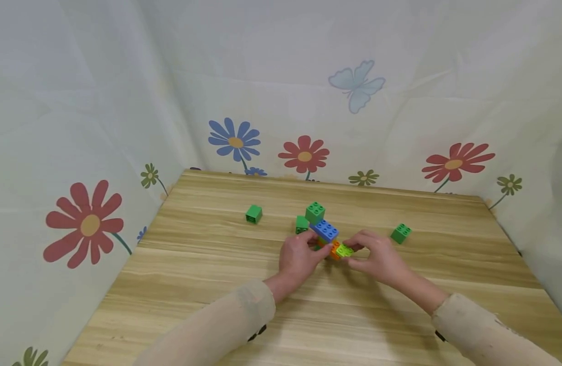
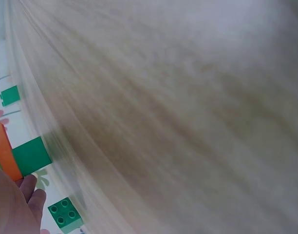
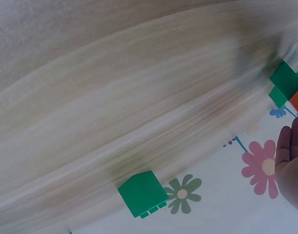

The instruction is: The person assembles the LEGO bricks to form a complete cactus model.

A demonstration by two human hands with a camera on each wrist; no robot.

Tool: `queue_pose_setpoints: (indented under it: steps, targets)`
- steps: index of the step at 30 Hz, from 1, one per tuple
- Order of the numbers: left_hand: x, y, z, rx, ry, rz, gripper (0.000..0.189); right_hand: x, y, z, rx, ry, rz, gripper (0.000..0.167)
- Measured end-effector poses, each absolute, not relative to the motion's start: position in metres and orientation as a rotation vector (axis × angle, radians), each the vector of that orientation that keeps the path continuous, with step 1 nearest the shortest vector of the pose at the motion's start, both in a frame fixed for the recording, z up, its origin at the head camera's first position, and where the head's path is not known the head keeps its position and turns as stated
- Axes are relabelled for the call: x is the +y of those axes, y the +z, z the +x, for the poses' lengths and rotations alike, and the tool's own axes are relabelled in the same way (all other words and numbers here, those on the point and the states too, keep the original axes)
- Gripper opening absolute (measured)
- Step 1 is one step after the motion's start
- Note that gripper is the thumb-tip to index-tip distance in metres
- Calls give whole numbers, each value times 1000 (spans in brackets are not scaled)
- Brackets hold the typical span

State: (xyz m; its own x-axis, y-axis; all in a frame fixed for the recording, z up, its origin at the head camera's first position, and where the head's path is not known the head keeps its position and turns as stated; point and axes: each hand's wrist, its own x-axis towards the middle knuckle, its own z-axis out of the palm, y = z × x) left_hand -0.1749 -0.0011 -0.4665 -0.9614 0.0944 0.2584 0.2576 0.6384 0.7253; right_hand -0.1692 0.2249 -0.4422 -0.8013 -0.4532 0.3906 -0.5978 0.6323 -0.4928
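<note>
A joined stack of toy building bricks is held just above the tabletop in the head view. It has a green brick (image 1: 315,213) on top, a blue brick (image 1: 325,231) under it, and an orange brick (image 1: 336,250) lower down. My left hand (image 1: 300,258) grips the stack's lower part from the left, thumb in front. At its right end, a lime-green brick (image 1: 344,250) sits against the orange one, and my right hand (image 1: 377,258) pinches it between thumb and fingers. In the left wrist view, a green brick (image 2: 32,156) projects below the orange piece (image 2: 8,153).
Loose green bricks lie on the wooden table (image 1: 208,254): one at left (image 1: 253,214), one just behind the stack (image 1: 301,224), and one to the right of my right hand (image 1: 401,233). A flower-printed cloth (image 1: 272,91) rises behind the table.
</note>
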Motion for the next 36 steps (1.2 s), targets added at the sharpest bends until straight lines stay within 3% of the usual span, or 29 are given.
queue_pose_setpoints:
  steps: [36]
  targets:
    - [1, -460, -173, -2704, -1194, -257, 31, 216, -437, -173, -2685, 955, 844, 16]
